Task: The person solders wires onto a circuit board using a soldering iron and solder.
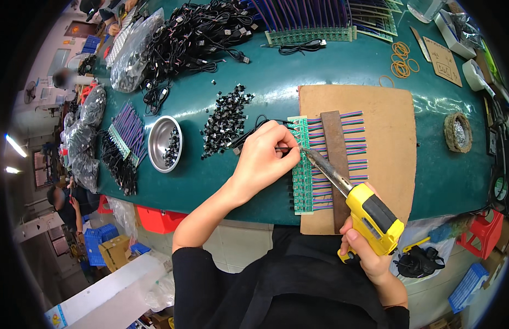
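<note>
My left hand pinches a thin black cable between thumb and fingers, its end at the green circuit board panel. My right hand grips a yellow and black soldering gun. The gun's metal tip meets the panel right beside my left fingertips; whether it touches the cable end is too small to tell. Rows of coloured ribbon wires run rightward from the panel. A dark flat bar lies across them. Panel, wires and bar rest on a brown cardboard sheet.
Left of my hand lie a pile of small black components and a metal bowl holding more. Bundled black cables and wired panels fill the far side. Rubber bands and a small round container sit at right.
</note>
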{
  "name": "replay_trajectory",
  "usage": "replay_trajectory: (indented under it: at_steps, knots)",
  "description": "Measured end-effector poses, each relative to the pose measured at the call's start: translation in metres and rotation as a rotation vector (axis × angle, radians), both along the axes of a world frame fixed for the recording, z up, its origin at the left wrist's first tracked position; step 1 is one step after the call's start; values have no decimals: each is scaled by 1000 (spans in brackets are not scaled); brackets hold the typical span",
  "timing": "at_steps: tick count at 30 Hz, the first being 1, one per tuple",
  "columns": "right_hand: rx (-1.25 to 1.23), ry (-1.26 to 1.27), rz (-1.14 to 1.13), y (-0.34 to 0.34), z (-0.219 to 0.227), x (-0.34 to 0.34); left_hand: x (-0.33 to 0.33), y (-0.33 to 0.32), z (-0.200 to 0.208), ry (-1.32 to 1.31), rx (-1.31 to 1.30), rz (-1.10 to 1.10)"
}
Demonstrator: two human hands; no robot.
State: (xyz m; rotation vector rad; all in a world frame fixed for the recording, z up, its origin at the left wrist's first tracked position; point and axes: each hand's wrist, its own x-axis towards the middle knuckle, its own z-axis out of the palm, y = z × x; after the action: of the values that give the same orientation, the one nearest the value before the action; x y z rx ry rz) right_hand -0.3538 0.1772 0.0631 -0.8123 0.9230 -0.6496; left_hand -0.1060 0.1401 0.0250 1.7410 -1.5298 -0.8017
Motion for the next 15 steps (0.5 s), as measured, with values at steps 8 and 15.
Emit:
replay_trajectory:
  at_steps: [8, 15]
  knots:
    - [16, -34, -54, 2, -1, -4, 1, 0, 1, -15, 3, -10]
    - [-4, -44, -55, 3, -3, -5, 5, 0, 2, -57, -33, -65]
